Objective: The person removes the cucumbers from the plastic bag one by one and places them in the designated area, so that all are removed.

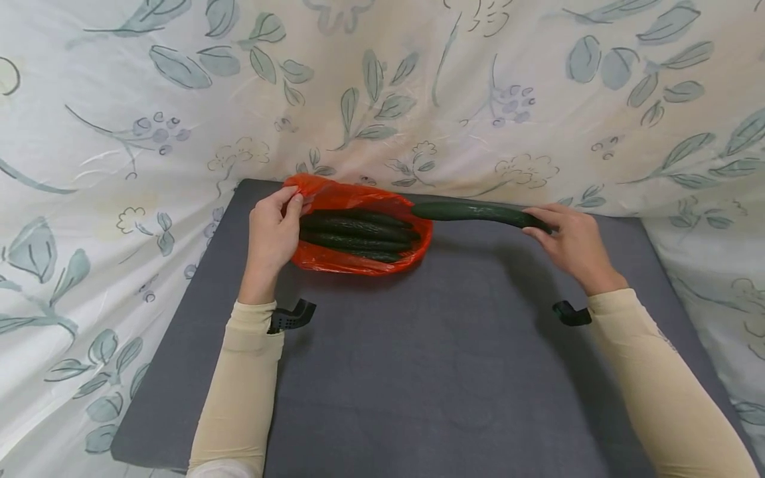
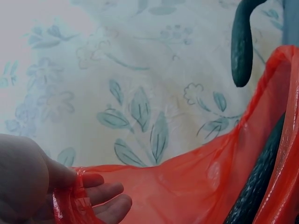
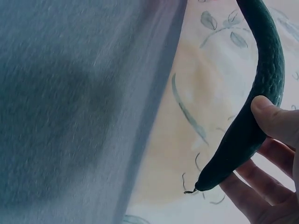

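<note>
"Head view: flowered cloth at the back, grey table below! What's on it?"

"Red bag, far left, mouth gaping, cucumbers inside!"

"And the lone cucumber?"

"Held up, left tip at the bag's right rim; touching, I can't tell!"

"Hands?"

"Well apart! Right hand grips that cucumber's right end, left hand pinches the bag's left edge!"

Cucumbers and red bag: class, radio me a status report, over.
Left hand pinching red bag by its edge; right hand gripping one cucumber near its end. Other cucumbers inside bag. No obstruction visible.
</note>
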